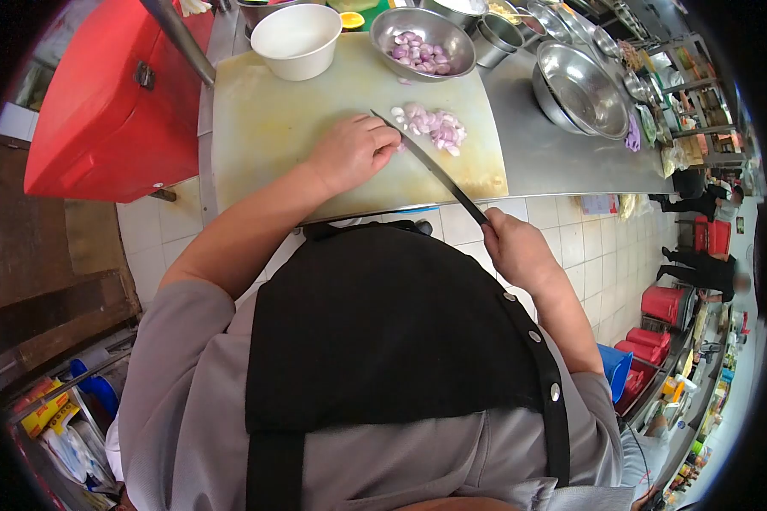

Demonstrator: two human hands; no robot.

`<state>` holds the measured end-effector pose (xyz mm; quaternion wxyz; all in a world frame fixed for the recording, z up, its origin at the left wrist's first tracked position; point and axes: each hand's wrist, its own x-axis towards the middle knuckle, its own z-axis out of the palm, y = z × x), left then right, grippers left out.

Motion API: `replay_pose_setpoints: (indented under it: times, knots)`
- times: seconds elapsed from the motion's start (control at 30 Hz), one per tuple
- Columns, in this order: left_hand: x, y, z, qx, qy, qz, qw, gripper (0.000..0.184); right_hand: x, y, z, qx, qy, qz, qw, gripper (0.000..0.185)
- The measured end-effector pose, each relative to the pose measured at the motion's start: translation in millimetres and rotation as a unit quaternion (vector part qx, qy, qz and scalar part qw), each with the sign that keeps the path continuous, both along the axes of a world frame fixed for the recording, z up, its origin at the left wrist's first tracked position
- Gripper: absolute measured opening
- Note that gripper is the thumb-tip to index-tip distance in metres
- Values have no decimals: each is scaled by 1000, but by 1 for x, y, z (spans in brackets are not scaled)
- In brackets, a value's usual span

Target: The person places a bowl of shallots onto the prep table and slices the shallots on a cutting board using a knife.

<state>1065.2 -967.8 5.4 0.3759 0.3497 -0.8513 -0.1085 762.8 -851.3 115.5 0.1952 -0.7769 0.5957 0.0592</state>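
Note:
My right hand [524,247] grips the dark handle of a long knife [439,173], whose blade reaches up and left across the board. The fingers of my left hand [355,153] are curled down on the cutting board [273,111], beside the blade near its tip. A bit of pinkish shallot [400,146] shows at those fingertips, mostly hidden by them. Just right of the blade lies a pile of cut shallots [435,126]. Behind it a metal bowl [383,53] holds several peeled shallots [422,55]. A white bowl [294,64] stands at the board's back left.
Large nested steel bowls [584,89] sit on the metal counter [528,153] to the right, with steel containers [496,43] behind. A red bin [102,102] stands on the left. Farther off at right, people [707,271] in dark clothes are on the tiled floor.

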Motion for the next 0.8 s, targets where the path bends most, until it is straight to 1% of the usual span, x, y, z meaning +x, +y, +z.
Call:
replay_pose_setpoints:
  times: [0.1, 0.2, 0.3, 0.4, 0.5, 0.57, 0.63, 0.7, 0.8]
  knots:
    - [0, 1, 1, 7, -10, 3, 1000, 6, 4, -3, -6, 32, 3, -19, 999, 15]
    - [-3, 0, -1, -1, 9, 13, 1000, 6, 9, -10, -27, 34, -36, -17, 999, 16]
    - [-1, 0, -1, -4, 5, 6, 1000, 6, 5, -10, -17, 14, -22, -13, 1000, 17]
    - [-1, 0, 0, -6, -9, 16, 1000, 6, 5, -6, -2, 38, 0, -15, 999, 18]
    - [-3, -1, -4, -4, 7, 15, 1000, 6, 8, -8, -27, 20, -35, -16, 999, 19]
    - [-3, 0, -4, -6, 10, 17, 1000, 6, 7, -15, -33, 14, -32, -2, 999, 19]
    - [-2, 0, -2, -6, 6, 15, 1000, 7, 6, -15, -28, 17, -32, 0, 999, 19]
    - [-1, 0, 0, -4, -4, 9, 1000, 10, 7, -11, -4, 28, -32, -10, 999, 19]
    - [-3, 1, -1, -11, 17, 18, 1000, 10, 9, -10, -14, 22, -37, -15, 999, 19]
